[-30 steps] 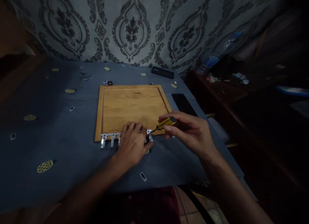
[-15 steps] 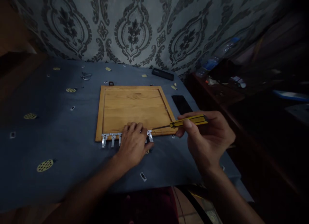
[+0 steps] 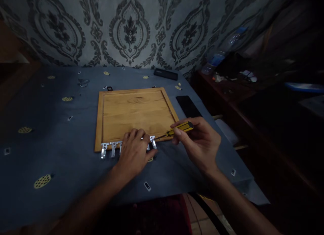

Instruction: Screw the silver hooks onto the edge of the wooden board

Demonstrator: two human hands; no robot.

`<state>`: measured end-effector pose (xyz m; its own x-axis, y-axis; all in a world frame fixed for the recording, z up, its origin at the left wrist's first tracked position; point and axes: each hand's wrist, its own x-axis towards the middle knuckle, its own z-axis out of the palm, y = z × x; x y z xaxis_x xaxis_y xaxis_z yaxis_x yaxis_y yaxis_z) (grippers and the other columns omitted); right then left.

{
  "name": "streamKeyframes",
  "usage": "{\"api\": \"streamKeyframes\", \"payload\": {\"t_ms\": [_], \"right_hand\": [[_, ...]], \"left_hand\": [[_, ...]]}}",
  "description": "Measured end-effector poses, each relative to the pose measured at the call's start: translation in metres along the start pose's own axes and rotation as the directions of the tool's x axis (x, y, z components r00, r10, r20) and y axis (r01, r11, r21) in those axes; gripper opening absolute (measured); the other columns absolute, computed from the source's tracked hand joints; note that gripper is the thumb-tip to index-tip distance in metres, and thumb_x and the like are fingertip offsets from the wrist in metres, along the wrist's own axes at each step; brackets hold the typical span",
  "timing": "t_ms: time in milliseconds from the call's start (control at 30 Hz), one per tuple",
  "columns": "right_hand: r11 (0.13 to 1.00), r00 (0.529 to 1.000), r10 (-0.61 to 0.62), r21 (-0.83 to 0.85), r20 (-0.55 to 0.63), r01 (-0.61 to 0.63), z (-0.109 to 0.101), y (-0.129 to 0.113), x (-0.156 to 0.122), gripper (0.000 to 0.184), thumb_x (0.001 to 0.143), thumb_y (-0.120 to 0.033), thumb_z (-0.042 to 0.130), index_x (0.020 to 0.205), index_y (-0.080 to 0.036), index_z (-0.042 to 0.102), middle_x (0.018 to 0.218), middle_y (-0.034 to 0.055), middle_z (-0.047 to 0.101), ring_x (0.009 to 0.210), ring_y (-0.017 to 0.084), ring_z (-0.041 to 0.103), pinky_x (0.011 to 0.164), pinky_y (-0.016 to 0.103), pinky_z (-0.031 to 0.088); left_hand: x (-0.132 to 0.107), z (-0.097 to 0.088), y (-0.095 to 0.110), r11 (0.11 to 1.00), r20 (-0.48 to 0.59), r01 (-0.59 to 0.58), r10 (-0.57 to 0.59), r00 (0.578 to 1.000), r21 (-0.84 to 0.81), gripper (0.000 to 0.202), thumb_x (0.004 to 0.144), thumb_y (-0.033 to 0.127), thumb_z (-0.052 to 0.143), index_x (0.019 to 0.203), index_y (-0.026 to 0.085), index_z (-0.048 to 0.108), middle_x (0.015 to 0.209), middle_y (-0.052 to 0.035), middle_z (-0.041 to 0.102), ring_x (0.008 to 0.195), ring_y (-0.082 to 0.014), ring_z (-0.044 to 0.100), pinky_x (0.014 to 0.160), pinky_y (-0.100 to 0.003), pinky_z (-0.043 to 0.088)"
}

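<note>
A square wooden board (image 3: 136,112) lies on the blue cloth-covered table (image 3: 50,144). Along its near edge sits a silver metal hook rail (image 3: 109,147). My left hand (image 3: 134,152) lies over the rail's middle, fingers curled down and pressing on it. My right hand (image 3: 199,142) grips a yellow and black screwdriver (image 3: 177,129), whose tip points left at the rail's right end by my left fingertips.
A black phone (image 3: 188,106) lies right of the board and a dark flat case (image 3: 165,74) near the patterned wall. Small metal bits (image 3: 82,82) are scattered on the cloth. A cluttered dark side table (image 3: 235,76) with a plastic bottle stands at the right.
My right hand drew the screwdriver back to the right, then brought its tip in again to the rail's right end. My left hand stayed on the rail.
</note>
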<state>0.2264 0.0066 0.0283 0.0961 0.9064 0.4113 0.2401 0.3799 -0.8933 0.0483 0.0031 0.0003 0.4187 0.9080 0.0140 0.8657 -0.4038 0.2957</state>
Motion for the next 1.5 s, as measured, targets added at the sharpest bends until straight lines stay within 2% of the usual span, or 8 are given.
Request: {"api": "streamKeyframes", "payload": {"t_ms": [433, 600, 833, 1067, 1167, 1300, 1400, 1500], "right_hand": [[0.999, 0.999, -0.021, -0.046, 0.033, 0.022, 0.003, 0.000, -0.003, 0.016, 0.083, -0.029, 0.081, 0.090, -0.023, 0.068, 0.085, -0.0006, 0.072, 0.050, 0.009, 0.063, 0.048, 0.024, 0.058], [0.999, 0.966, 0.018, -0.047, 0.259, -0.006, -0.009, -0.009, 0.006, 0.021, 0.091, -0.031, 0.072, 0.112, -0.028, 0.073, 0.100, 0.0021, 0.072, 0.059, 0.010, 0.069, 0.060, 0.027, 0.061], [0.998, 0.986, -0.008, -0.059, 0.165, 0.018, -0.003, -0.009, 0.009, 0.019, 0.079, -0.035, 0.083, 0.084, -0.022, 0.071, 0.088, 0.0015, 0.070, 0.055, 0.010, 0.063, 0.042, 0.020, 0.052], [0.998, 0.955, 0.059, -0.035, 0.292, -0.051, -0.008, -0.013, 0.010, 0.024, 0.087, -0.036, 0.076, 0.107, -0.024, 0.072, 0.097, 0.0042, 0.074, 0.056, 0.011, 0.067, 0.056, 0.028, 0.061], [0.997, 0.945, 0.042, -0.071, 0.325, -0.020, -0.009, -0.013, 0.011, 0.017, 0.086, -0.034, 0.077, 0.100, -0.024, 0.075, 0.094, 0.0026, 0.073, 0.054, 0.010, 0.065, 0.055, 0.026, 0.059], [0.991, 0.986, -0.039, -0.118, 0.161, 0.059, 0.004, -0.012, 0.009, 0.023, 0.077, -0.038, 0.085, 0.077, -0.023, 0.067, 0.072, -0.0011, 0.065, 0.054, 0.012, 0.060, 0.048, 0.027, 0.051], [0.993, 0.994, -0.100, -0.065, -0.049, 0.097, 0.013, -0.016, 0.007, 0.025, 0.083, -0.042, 0.080, 0.076, -0.026, 0.061, 0.073, -0.0004, 0.062, 0.051, 0.014, 0.057, 0.045, 0.030, 0.050], [0.993, 0.986, -0.117, -0.029, -0.117, 0.114, 0.013, -0.020, 0.006, 0.021, 0.088, -0.041, 0.074, 0.079, -0.028, 0.061, 0.077, 0.0003, 0.061, 0.048, 0.013, 0.056, 0.043, 0.032, 0.050]], "left_hand": [[-0.001, 0.002, -0.001, 1.000, -0.028, -0.019, 0.019, 0.999, -0.014, 0.031, 0.092, 0.044, 0.069, 0.108, 0.017, 0.064, 0.112, -0.0082, 0.064, 0.108, -0.0304, 0.055, 0.090, -0.046, 0.044], [-0.002, 0.004, -0.002, 0.999, -0.041, -0.027, 0.026, 0.999, -0.020, 0.032, 0.091, 0.043, 0.071, 0.108, 0.017, 0.065, 0.113, -0.0084, 0.064, 0.109, -0.0305, 0.055, 0.091, -0.046, 0.044], [-0.001, 0.001, -0.001, 0.999, -0.023, -0.019, 0.018, 1.000, -0.033, 0.031, 0.090, 0.041, 0.072, 0.108, 0.017, 0.065, 0.111, -0.0083, 0.064, 0.108, -0.0304, 0.055, 0.091, -0.046, 0.045], [-0.002, 0.002, -0.002, 0.999, -0.042, -0.026, 0.024, 0.999, -0.045, 0.030, 0.091, 0.041, 0.070, 0.108, 0.017, 0.065, 0.112, -0.0090, 0.064, 0.110, -0.0313, 0.054, 0.094, -0.047, 0.045], [-0.002, 0.002, -0.002, 0.999, -0.024, -0.023, 0.022, 0.999, -0.046, 0.032, 0.091, 0.042, 0.071, 0.109, 0.015, 0.065, 0.112, -0.0092, 0.065, 0.110, -0.0317, 0.054, 0.094, -0.047, 0.045], [-0.002, 0.002, -0.002, 0.998, -0.029, -0.026, 0.024, 0.999, -0.054, 0.033, 0.090, 0.040, 0.071, 0.111, 0.015, 0.065, 0.113, -0.0092, 0.064, 0.111, -0.0314, 0.054, 0.095, -0.047, 0.044], [-0.003, 0.002, -0.003, 0.998, -0.042, -0.031, 0.028, 0.999, -0.061, 0.033, 0.090, 0.040, 0.071, 0.111, 0.015, 0.065, 0.114, -0.0093, 0.064, 0.111, -0.0309, 0.054, 0.095, -0.046, 0.043], [-0.003, 0.003, -0.003, 0.998, -0.044, -0.034, 0.032, 0.999, -0.058, 0.033, 0.091, 0.041, 0.071, 0.110, 0.016, 0.065, 0.114, -0.0089, 0.064, 0.112, -0.0306, 0.054, 0.096, -0.046, 0.043]]}}
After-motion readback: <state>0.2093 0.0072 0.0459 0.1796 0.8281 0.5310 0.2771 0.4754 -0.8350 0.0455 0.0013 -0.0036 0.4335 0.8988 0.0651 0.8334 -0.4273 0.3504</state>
